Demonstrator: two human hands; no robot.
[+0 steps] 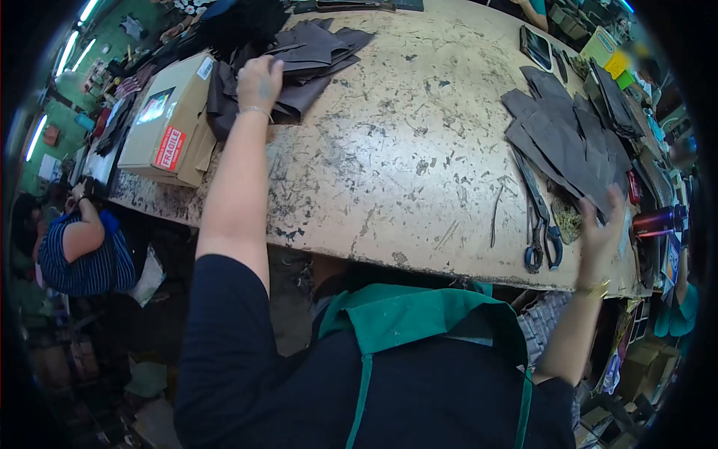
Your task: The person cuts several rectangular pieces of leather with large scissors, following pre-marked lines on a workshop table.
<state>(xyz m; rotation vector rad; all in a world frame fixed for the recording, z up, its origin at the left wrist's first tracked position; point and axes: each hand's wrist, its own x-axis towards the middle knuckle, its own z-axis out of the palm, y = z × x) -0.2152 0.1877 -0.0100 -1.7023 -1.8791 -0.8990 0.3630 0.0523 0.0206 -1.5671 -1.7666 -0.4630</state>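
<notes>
One green apron (419,318) hung nearest, at the near edge of the one table (389,157). The right grip (600,236) was raised at the near right, thumb and fingers apart. Just left of it lay one pair of scissors (539,211), handles toward the near edge. Two spread piles of dark cut sheets lay on the table, one by each grip; their sheets overlapped too much to count. The right pile (559,138) began just beyond the right grip's fingertips; whether they touched could not be told. One cardboard box (161,112), bearing one red FRAGILE label (170,147), stood on the left. Right of that box, farther off, was the left grip (259,84), its fingers curled down over the near left part of the left pile (318,49); whether they pinched a sheet could not be told.
</notes>
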